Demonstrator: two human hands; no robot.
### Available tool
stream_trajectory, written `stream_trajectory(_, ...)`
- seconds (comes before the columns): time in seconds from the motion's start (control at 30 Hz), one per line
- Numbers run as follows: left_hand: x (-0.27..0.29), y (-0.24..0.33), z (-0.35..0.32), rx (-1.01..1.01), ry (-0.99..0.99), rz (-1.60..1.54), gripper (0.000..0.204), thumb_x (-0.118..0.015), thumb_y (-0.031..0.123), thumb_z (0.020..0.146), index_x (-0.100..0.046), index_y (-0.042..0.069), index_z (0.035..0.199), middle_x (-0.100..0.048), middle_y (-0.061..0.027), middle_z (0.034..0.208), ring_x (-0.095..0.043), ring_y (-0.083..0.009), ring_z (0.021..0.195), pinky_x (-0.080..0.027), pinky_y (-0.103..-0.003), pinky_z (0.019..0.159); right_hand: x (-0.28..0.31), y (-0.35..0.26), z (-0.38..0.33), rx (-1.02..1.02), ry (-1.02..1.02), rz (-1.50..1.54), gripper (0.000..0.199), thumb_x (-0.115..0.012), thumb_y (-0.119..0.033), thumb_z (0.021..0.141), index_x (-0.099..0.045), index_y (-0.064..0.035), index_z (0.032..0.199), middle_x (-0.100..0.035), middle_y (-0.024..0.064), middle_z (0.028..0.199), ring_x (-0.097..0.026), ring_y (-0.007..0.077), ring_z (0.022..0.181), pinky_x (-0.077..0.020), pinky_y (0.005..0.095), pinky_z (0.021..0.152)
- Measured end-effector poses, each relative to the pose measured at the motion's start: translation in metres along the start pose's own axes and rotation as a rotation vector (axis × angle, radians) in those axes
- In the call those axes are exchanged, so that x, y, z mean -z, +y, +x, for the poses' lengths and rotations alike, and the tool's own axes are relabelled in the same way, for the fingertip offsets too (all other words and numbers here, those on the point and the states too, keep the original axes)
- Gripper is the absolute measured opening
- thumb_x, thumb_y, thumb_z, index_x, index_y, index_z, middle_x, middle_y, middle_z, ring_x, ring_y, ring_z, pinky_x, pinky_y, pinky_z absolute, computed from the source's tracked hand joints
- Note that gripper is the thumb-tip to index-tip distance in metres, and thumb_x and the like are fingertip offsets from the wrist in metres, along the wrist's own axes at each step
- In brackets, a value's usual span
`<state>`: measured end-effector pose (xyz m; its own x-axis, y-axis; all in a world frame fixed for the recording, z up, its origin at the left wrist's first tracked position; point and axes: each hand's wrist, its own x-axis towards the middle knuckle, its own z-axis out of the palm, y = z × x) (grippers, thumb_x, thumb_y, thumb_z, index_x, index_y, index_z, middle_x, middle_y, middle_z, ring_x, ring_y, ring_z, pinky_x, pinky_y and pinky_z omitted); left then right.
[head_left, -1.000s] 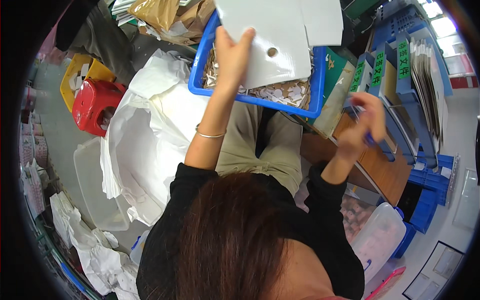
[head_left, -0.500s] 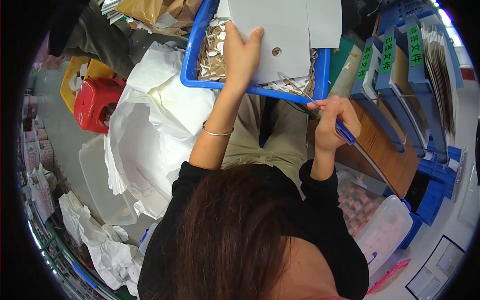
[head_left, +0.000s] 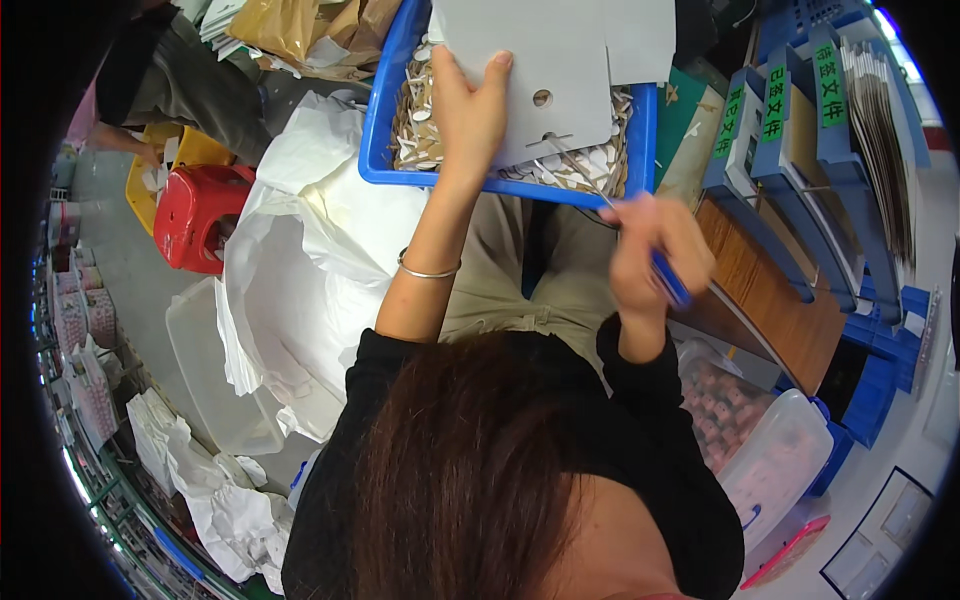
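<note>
My left hand (head_left: 466,120) grips a stack of flat white-grey cardboard sheets (head_left: 565,45), with its thumb on top and its fingers along the left side. The sheets lie over a blue plastic bin (head_left: 372,135), where many small round white and brown card pieces (head_left: 590,163) are heaped. One round hole shows in the top sheet, and a second dark opening sits by its near edge. Closed round a blue-handled tool (head_left: 670,278) with a long thin metal shaft, my right hand (head_left: 655,245) is smeared by motion. The shaft's tip reaches that second opening.
Blue file holders (head_left: 790,170) stand on a wooden surface (head_left: 775,300) to the right. White wrapping paper (head_left: 320,240), a red stool (head_left: 195,215) and a yellow crate (head_left: 140,185) are at the left. A person (head_left: 190,85) works beyond them. A clear box of pink items (head_left: 730,410) is lower right.
The second opening has appeared near the sheet's edge, by the tool tip. My right hand has shifted slightly left; my left hand and the sheets moved slightly left. The other person's hand now shows.
</note>
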<state>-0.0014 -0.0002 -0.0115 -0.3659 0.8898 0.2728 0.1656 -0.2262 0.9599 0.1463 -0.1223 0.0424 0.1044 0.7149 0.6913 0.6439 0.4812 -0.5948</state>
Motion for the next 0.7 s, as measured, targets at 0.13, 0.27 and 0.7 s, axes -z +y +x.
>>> stream_trajectory(0.13,0.011,0.007,0.008,0.029,0.043,-0.159,0.031,-0.061,0.020,0.083,-0.045,-0.004,0.097,-0.052,-0.0103,0.080,-0.053,-0.0178,0.067,-0.046,-0.031,0.064,0.028,-0.002,-0.009,-0.012,0.142,0.161,0.022,-0.043,0.003,0.079,-0.054,0.0024,0.059,-0.059,0.0125,0.062,-0.051,0.0190,0.048,-0.0416,0.0215,0.050)
stream_trajectory(0.27,0.027,0.032,0.006,0.279,0.038,-0.470,0.029,-0.061,0.015,0.085,-0.050,-0.004,0.103,-0.058,-0.0135,0.092,-0.058,-0.0189,0.080,-0.047,-0.026,0.074,0.033,0.008,-0.019,-0.113,0.147,0.234,0.020,-0.043,0.002,0.077,-0.057,0.0034,0.063,-0.059,0.0129,0.066,-0.052,0.0203,0.049,-0.0436,0.0238,0.052)
stream_trajectory(0.7,-0.101,0.238,0.050,0.022,-0.993,-0.639,0.039,-0.063,0.023,0.085,-0.053,-0.010,0.104,-0.063,-0.0211,0.090,-0.065,-0.0224,0.067,-0.053,-0.024,0.052,0.033,0.022,-0.034,-0.147,-0.095,0.221,0.005,-0.062,0.003,0.073,-0.058,-0.0007,0.072,-0.060,0.0067,0.080,-0.048,0.0161,0.057,-0.0391,0.0238,0.053)
